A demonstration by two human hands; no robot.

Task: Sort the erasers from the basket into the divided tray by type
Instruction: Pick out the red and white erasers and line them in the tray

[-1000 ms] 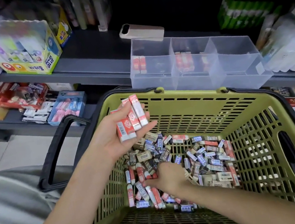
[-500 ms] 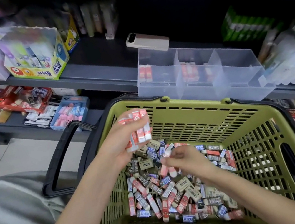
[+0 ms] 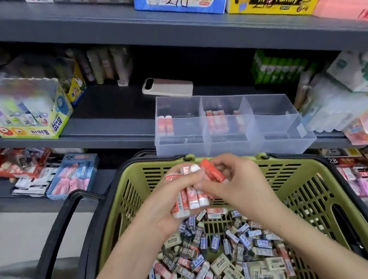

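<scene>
Above the basket (image 3: 304,167), just short of its far rim, both hands met over the heap. The left hand (image 3: 162,206) was curled round a bundle of red-and-white erasers (image 3: 189,199), held side by side and roughly upright. That grip looked chosen to keep pieces of one type squared up, so they could go down as a single block. The right hand (image 3: 237,186) pinched a single red-sleeved eraser (image 3: 213,172) at its fingertips, tilted, with its lower end touching the top of the bundle. I judged it was being fed into the row, a gathering step rather than a placing one, since collecting a handful of one type saves a reach per piece.

Down on the basket's floor lay the loose erasers (image 3: 223,266), a mixed heap of red, blue-grey and beige sleeves pointing every way, so most of the sorting seemed undone. Beyond the basket's far rim, on the shelf, stood the divided tray (image 3: 276,131), clear-walled and close enough for a short forward reach. Its left and middle compartments held red-and-white erasers standing on end; whether the two groups differed in type I could not tell. Left of the basket, its black handle (image 3: 57,245) was folded outward, out of the arms' way. Farther beyond the basket, behind the tray, a pale phone-like slab (image 3: 167,87) lay flat.
</scene>
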